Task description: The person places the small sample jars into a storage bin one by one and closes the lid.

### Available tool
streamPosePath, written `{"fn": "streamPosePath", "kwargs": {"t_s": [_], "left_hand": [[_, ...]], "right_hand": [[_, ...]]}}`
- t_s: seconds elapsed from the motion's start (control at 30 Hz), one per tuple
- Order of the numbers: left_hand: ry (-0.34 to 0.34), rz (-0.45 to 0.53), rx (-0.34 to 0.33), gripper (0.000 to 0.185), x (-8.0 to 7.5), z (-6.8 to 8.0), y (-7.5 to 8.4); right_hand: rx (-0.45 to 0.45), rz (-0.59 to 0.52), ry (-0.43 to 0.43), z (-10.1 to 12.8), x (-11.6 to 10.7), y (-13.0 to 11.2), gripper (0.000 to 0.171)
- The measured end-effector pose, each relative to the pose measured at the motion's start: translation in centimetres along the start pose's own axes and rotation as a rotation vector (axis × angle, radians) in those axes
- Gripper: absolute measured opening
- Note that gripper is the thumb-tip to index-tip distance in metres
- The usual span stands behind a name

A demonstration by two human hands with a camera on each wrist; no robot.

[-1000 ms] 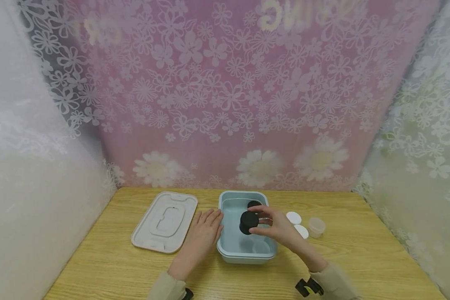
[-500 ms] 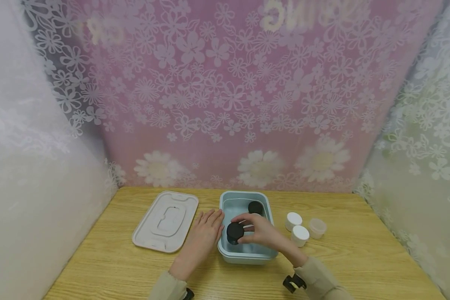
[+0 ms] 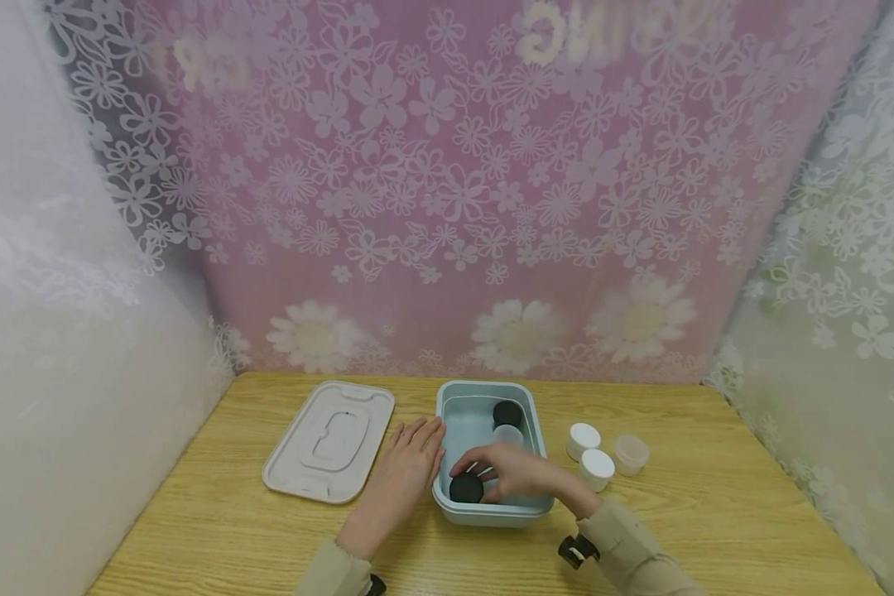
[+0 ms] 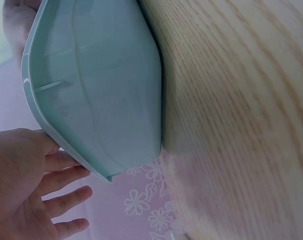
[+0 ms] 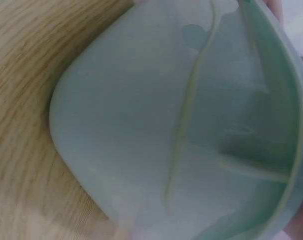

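Observation:
A light blue plastic box (image 3: 489,386) stands on the wooden table. My right hand (image 3: 484,474) reaches into its near left corner and grips a black-lidded jar (image 3: 466,489), low inside the box. A second black-lidded jar (image 3: 507,413) and a clear jar (image 3: 508,436) sit at the far end of the box. My left hand (image 3: 414,451) lies flat with straight fingers against the box's left wall. The left wrist view shows the box's outer wall (image 4: 106,90) beside the spread fingers (image 4: 66,197). The right wrist view is filled by the box wall (image 5: 166,125).
The box's pale lid (image 3: 329,439) lies flat to the left. Two white-lidded jars (image 3: 583,438) (image 3: 596,468) and a translucent jar (image 3: 630,453) stand right of the box. Flowered curtains close off the back and both sides.
My right hand has carried the black-lidded jar from above the box down and left into its near left corner. The left hand has stayed in place.

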State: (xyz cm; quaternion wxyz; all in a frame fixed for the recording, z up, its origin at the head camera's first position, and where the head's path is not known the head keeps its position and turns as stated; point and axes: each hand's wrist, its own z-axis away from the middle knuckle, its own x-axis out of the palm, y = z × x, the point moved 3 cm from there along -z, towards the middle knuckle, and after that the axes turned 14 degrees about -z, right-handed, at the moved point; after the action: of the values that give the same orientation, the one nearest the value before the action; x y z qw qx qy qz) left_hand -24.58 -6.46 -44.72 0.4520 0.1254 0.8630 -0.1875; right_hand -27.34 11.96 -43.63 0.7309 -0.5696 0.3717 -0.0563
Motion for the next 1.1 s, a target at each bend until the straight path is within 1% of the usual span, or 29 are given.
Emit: {"fn": "streamPosePath", "kwargs": {"t_s": [0.1,0.23,0.37,0.43,0.5,0.6,0.7,0.87,1.1], "left_hand": [[0.009,-0.008,0.003,0.037,0.0,0.0,0.0],[0.015,-0.007,0.005,0.037,0.0,0.0,0.1],[0.007,-0.006,0.003,0.037,0.0,0.0,0.1],[0.001,-0.006,0.001,0.037,0.0,0.0,0.1],[-0.010,-0.007,-0.002,0.037,0.0,0.0,0.1],[-0.025,-0.012,-0.005,0.038,0.0,0.0,0.1],[-0.030,-0.020,-0.005,0.038,0.0,0.0,0.1],[-0.028,-0.019,-0.009,0.038,0.2,0.0,0.1],[-0.034,-0.008,-0.008,0.039,0.3,-0.1,0.1]], "right_hand": [[0.005,0.030,-0.026,0.0,0.1,0.1,0.046],[0.003,0.033,-0.024,0.0,0.1,0.3,0.046],[-0.023,0.033,-0.035,0.3,0.0,0.3,0.048],[-0.036,0.009,-0.044,0.5,-0.1,0.2,0.050],[-0.044,-0.037,-0.047,0.7,-0.3,0.2,0.052],[-0.063,-0.110,-0.026,1.1,-0.8,0.2,0.051],[-0.099,-0.136,0.048,1.5,-1.3,0.2,0.047],[-0.180,-0.148,0.214,2.5,-1.9,0.3,0.043],[-0.199,-0.216,0.467,5.0,-3.0,0.7,0.037]]}}
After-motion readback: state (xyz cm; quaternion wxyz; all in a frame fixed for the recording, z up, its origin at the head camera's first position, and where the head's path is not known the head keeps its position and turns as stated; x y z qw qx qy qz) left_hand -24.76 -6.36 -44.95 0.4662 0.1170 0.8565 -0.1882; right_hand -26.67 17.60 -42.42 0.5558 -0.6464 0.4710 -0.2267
